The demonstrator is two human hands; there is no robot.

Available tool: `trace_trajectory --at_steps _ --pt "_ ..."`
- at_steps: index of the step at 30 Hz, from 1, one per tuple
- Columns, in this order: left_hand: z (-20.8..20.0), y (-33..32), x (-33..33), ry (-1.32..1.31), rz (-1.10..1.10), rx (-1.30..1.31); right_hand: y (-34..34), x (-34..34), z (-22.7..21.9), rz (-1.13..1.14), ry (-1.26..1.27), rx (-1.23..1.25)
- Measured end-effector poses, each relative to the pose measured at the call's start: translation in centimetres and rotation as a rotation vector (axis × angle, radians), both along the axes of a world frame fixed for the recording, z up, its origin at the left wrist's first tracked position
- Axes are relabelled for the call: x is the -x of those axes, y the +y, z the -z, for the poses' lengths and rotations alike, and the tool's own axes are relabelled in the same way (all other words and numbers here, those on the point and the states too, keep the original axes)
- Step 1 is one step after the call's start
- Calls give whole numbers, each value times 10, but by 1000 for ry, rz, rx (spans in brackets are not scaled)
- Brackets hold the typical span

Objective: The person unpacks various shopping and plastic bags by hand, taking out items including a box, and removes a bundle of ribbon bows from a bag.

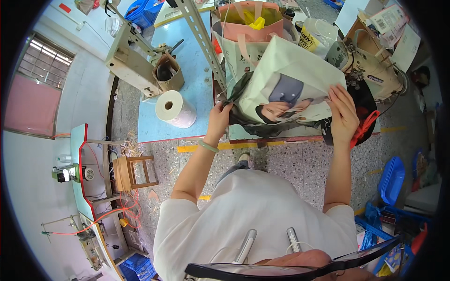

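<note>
A bulky white bag [304,61] with a printed picture of a person lies tilted on the table in front of me. Around its left and lower sides bunches a black plastic bag [255,127]. My left hand [220,118] is closed, pinching the edge of that black plastic beside the white bag's left end. On the other side, my right hand [343,111] grips the white bag's right edge, its fingers bent over the printed side. The underside of the white bag is hidden.
Left on the blue table stand a white roll [176,108] and a small cardboard box [168,72]. Behind the white bag are a pink tote bag [253,23] and a slotted metal post [201,37]. A sewing machine [375,75] and red cord [364,129] are at the right.
</note>
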State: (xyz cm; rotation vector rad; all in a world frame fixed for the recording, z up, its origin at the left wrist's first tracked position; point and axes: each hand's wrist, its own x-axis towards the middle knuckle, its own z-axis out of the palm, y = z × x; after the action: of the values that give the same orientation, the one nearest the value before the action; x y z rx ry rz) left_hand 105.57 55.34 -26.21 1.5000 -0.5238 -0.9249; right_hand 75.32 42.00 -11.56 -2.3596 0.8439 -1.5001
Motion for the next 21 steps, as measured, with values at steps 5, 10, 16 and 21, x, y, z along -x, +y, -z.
trace_trajectory --at_steps 5,10,16,21 --pt "-35 -7 17 -562 -104 68 3 15 -6 -20 20 50" --pt "-50 -29 0 -462 -129 131 -5 29 -19 -27 -87 -22" --pt "-69 -35 -14 639 26 194 -5 55 -8 93 -201 28" --pt "-65 -37 -16 723 114 349 1 64 -13 270 -430 -92"
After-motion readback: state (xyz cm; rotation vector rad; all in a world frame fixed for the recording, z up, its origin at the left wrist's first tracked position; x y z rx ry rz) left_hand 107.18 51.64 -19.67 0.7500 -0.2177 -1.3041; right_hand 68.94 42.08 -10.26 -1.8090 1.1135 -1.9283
